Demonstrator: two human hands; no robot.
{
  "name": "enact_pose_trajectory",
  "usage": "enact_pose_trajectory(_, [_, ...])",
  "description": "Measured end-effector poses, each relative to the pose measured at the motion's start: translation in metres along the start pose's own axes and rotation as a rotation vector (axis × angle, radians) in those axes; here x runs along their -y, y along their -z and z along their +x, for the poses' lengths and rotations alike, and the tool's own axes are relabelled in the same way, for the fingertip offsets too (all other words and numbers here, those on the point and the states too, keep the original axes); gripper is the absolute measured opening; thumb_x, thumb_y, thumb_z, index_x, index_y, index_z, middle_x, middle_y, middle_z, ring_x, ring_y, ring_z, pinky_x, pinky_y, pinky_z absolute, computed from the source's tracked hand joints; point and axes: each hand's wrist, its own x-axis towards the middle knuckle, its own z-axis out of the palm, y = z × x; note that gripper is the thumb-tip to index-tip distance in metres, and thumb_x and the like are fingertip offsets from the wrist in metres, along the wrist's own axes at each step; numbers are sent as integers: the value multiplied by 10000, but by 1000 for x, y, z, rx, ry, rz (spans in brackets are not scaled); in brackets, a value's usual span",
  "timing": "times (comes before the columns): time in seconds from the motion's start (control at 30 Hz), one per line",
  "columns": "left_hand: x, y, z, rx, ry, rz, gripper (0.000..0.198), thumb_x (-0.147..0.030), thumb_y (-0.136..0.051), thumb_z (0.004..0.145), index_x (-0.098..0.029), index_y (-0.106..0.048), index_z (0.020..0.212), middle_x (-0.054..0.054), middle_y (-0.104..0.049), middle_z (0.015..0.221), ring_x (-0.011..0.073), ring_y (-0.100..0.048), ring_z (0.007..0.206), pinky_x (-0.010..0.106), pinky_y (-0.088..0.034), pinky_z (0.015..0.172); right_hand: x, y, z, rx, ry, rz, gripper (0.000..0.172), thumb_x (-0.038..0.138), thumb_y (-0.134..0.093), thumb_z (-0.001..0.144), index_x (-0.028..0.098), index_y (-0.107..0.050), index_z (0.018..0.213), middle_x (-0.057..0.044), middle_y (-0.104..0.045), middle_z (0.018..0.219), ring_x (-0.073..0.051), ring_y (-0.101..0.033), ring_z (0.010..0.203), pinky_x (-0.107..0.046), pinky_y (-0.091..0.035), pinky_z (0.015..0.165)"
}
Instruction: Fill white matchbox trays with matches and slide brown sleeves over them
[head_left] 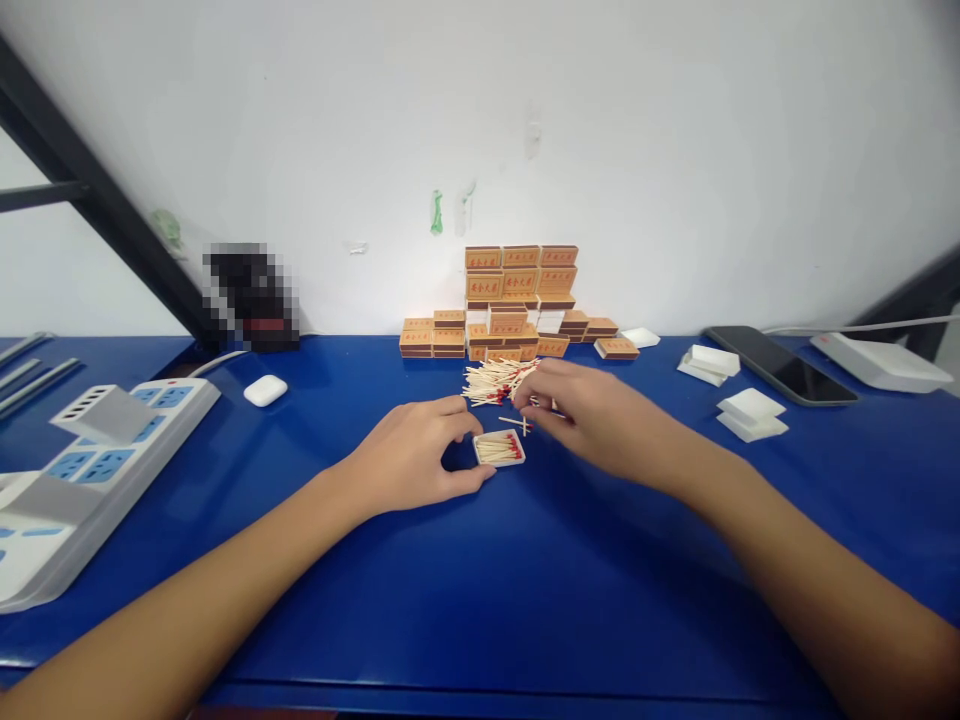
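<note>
A small white matchbox tray (478,457) holds a layer of matches (496,449) with their red heads to the right. My left hand (420,455) grips this tray at its left end, thumb on the near side and index finger on the far side. Behind it is a heap of loose matches (491,380). My right hand (581,405) is at the heap's right edge, fingers curled and pinched; what lies between the fingertips is hidden. A couple of stray matches (514,421) lie between tray and heap.
Stacked orange matchboxes (521,285) stand against the wall. White empty trays (751,412) and a phone (780,364) lie on the right. At left are a power strip (127,465) and a white earbud case (265,390) on the blue table (465,610).
</note>
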Motion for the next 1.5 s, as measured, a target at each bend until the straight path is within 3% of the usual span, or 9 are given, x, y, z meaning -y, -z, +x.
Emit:
enact_pose_trajectory(0.13, [-2, 0, 0, 20, 0, 3, 286, -446, -703, 925, -196, -749, 1057, 30, -682, 928, 169, -638, 770, 298, -496, 672, -12, 4, 0, 56, 22, -9, 211, 141, -543, 973, 222, -685, 1105, -85, -620, 1112, -217, -606, 926, -351, -456, 794])
enact_pose_trajectory(0.4, [-1, 1, 0, 31, -7, 24, 299, -455, -704, 925, -188, -754, 1050, 23, -676, 934, 171, -644, 790, 311, -489, 679, -11, 0, 2, 150, 41, 4, 116, 164, -599, 964, 215, -700, 989, -70, -597, 1031, -222, -574, 935, -349, -446, 790])
enact_pose_trajectory(0.57, [-1, 2, 0, 32, -12, 22, 293, -446, -706, 922, -191, -756, 1059, 26, -673, 930, 171, -640, 785, 309, -489, 674, -14, -1, 3, 194, 23, 15, 145, 177, -525, 1012, 201, -651, 945, -81, -605, 1044, -212, -571, 887, -353, -448, 775])
enact_pose_trajectory(0.67, [-1, 1, -1, 35, -8, 15, 300, -454, -703, 925, -195, -754, 1069, 26, -674, 932, 172, -642, 787, 311, -493, 678, -11, -2, 3, 165, -5, 28, 167, 230, -485, 1043, 203, -606, 931, -88, -599, 1055, -218, -575, 894, -360, -456, 784])
enact_pose_trajectory(0.83, [0, 0, -1, 25, -11, 16, 306, -460, -699, 929, -196, -749, 1076, 24, -678, 933, 169, -645, 778, 310, -489, 675, -6, -10, 4, 7, -55, 29, 135, 254, -499, 1043, 208, -584, 948, -84, -593, 1058, -220, -589, 922, -362, -458, 809])
enact_pose_trajectory(1.03, [0, 0, 0, 26, -3, 15, 316, -466, -704, 924, -197, -745, 1086, 30, -685, 943, 172, -645, 779, 299, -483, 668, -11, -16, 5, 43, -48, -17, 82, 248, -575, 1004, 202, -597, 940, -85, -616, 1052, -212, -595, 873, -351, -451, 775])
enact_pose_trajectory(1.37, [0, 0, 0, 27, -6, 23, 308, -458, -693, 934, -200, -750, 1092, 34, -686, 943, 171, -647, 779, 296, -486, 674, -17, -12, 6, 145, -66, 39, 208, 293, -482, 1036, 203, -581, 877, -104, -649, 1003, -232, -589, 876, -369, -462, 775])
enact_pose_trajectory(1.5, [0, 0, -1, 23, -7, 31, 305, -463, -695, 933, -206, -753, 1088, 33, -680, 925, 173, -642, 773, 296, -477, 662, -14, 0, 3, 113, -57, 43, 260, 287, -397, 1061, 210, -560, 874, -111, -626, 999, -241, -569, 886, -379, -462, 780])
